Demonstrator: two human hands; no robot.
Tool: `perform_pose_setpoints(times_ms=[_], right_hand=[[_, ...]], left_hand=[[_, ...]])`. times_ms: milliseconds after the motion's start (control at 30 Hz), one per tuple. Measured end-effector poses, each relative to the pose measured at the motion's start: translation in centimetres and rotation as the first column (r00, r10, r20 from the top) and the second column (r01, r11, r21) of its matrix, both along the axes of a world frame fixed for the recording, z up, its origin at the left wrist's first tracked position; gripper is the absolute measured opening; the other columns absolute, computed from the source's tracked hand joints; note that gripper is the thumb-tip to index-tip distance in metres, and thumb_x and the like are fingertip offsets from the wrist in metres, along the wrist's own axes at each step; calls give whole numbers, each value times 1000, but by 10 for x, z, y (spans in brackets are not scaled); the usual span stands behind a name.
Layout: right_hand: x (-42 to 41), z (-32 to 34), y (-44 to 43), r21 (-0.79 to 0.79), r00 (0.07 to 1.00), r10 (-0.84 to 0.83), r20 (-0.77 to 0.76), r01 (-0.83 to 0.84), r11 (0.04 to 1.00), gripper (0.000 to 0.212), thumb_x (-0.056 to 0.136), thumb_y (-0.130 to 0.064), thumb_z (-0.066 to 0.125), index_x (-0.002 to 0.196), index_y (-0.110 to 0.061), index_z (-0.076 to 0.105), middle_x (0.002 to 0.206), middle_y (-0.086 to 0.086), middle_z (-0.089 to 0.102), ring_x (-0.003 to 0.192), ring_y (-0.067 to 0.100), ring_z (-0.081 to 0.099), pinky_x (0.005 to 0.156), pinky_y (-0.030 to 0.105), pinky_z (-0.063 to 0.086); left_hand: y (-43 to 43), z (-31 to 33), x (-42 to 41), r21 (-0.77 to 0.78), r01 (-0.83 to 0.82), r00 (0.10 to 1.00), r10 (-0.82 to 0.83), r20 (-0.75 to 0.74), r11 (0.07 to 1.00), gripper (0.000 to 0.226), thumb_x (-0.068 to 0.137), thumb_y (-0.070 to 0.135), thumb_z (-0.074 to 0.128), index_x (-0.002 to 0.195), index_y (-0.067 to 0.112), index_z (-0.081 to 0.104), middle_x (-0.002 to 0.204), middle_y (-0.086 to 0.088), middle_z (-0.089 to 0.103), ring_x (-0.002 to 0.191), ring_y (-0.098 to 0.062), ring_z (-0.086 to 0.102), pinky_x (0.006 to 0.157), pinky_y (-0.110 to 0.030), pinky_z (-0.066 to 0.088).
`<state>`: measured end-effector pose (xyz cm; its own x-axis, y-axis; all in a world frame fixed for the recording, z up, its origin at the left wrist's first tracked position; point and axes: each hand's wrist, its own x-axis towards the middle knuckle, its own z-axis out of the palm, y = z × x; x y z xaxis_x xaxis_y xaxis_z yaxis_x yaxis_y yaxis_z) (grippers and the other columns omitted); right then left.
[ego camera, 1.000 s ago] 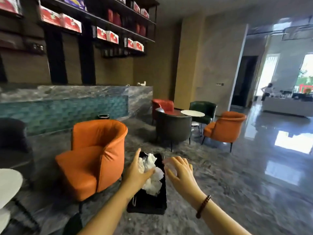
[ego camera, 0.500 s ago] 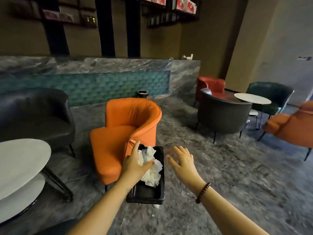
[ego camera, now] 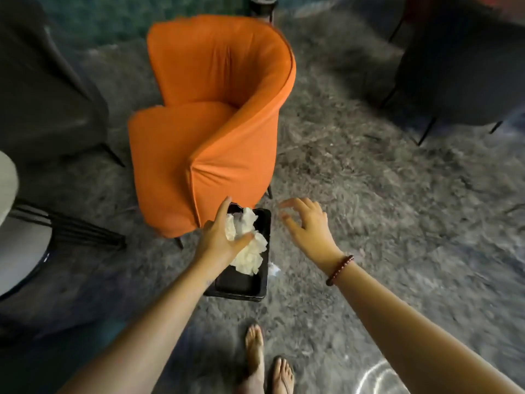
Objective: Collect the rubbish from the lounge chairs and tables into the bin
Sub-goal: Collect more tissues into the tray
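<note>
Carrying the bin between seats looks like the step in hand. The left hand grips its 9 o'clock wall, thumb curled inside over the tissues, with the other fingers mostly hidden outside. The bin seems lifted off the floor, just off the front corner of the orange chair at its 12 o'clock. The right hand, at the bin's 3 o'clock and apart from it, holds nothing; its fingers are spread, loosely bent and blurred. A white scrap shows just beside the bin at 4 o'clock, and I cannot tell whether it lies on the floor or hangs from the bin. If loose, it is probably next, needing a stoop and a pinch with the free hand. Count: one bin, one wad of tissues, one scrap, one orange chair, two dark chairs at 10 and 2 o'clock, one table at 9.
</note>
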<state>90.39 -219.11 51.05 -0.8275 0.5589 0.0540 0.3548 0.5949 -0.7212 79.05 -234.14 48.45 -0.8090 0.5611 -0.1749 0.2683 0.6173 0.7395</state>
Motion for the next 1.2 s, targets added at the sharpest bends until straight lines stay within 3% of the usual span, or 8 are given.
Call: perform_pose_setpoints(times_ms=[233, 333, 500, 567, 700, 900, 1033, 1200], right_hand=[[-40, -144, 83, -68, 985, -18, 173, 30, 997, 23, 92, -26, 49, 113, -19, 57, 118, 5, 54, 114, 26, 40, 96, 40, 26], [-50, -227, 104, -113, 971, -30, 237, 58, 992, 24, 91, -26, 51, 112, -18, 58, 118, 5, 55, 114, 25, 41, 95, 36, 25], [-52, -396, 108, -204, 908, 57, 415, 31, 979, 28, 88, -25, 54, 115, -18, 56, 122, 6, 54, 117, 26, 41, 96, 35, 27], [-54, -466, 107, -225, 874, 144, 463, -41, 973, 32, 87, -26, 56, 118, -19, 54, 125, 5, 53, 118, 25, 41, 96, 34, 27], [-64, -586, 105, -234, 802, 274, 530, -172, 957, 47, 82, -28, 61, 126, -21, 47, 130, 6, 49, 119, 28, 42, 97, 38, 29], [-72, -692, 82, -134, 611, 494, 619, -537, 833, 75, 79, -34, 67, 141, -30, 26, 145, 7, 27, 123, 31, 37, 97, 41, 35], [-72, -716, 67, -80, 709, 470, 526, -509, 857, 45, 87, -18, 57, 130, -21, 46, 134, 10, 41, 114, 31, 44, 93, 40, 39], [-70, -678, 76, -179, 865, 353, 357, -307, 935, 28, 80, -5, 62, 108, -7, 61, 109, 18, 55, 99, 35, 53, 78, 42, 45]], left_hand=[[60, -149, -54, -46, 45, 999, -44, 18, 998, 86, 72, 33, 75, 143, 20, 28, 136, -8, 48, 116, -13, 48, 72, -10, 28], [86, -232, -67, -90, 39, 997, -33, 65, 995, 89, 73, 37, 74, 144, 25, 23, 138, -12, 45, 122, -24, 45, 80, -20, 33], [100, -372, -57, -145, -64, 977, 91, 192, 987, 88, 71, 35, 75, 143, 22, 26, 113, 2, 51, 101, -10, 50, 72, -13, 35], [97, -427, -51, -154, -130, 969, 158, 189, 980, 87, 71, 32, 77, 142, 16, 29, 109, 6, 49, 98, -1, 46, 73, -2, 32], [85, -526, -42, -217, -223, 931, 273, 241, 950, 90, 69, 46, 68, 144, 23, 23, 132, 9, 42, 112, 0, 38, 89, -19, 32], [64, -608, -47, -230, -263, 910, 320, 264, 937, 89, 75, 25, 74, 145, 13, 20, 148, -6, 33, 128, -5, 33, 101, -14, 29], [52, -629, -44, -300, -261, 922, 329, 204, 917, 84, 78, 27, 71, 145, 19, 20, 148, 0, 33, 116, 4, 29, 80, 6, 21], [56, -609, -44, -291, -229, 920, 304, 247, 929, 85, 78, 28, 71, 145, 20, 19, 148, -3, 31, 118, 6, 26, 83, 7, 23]])
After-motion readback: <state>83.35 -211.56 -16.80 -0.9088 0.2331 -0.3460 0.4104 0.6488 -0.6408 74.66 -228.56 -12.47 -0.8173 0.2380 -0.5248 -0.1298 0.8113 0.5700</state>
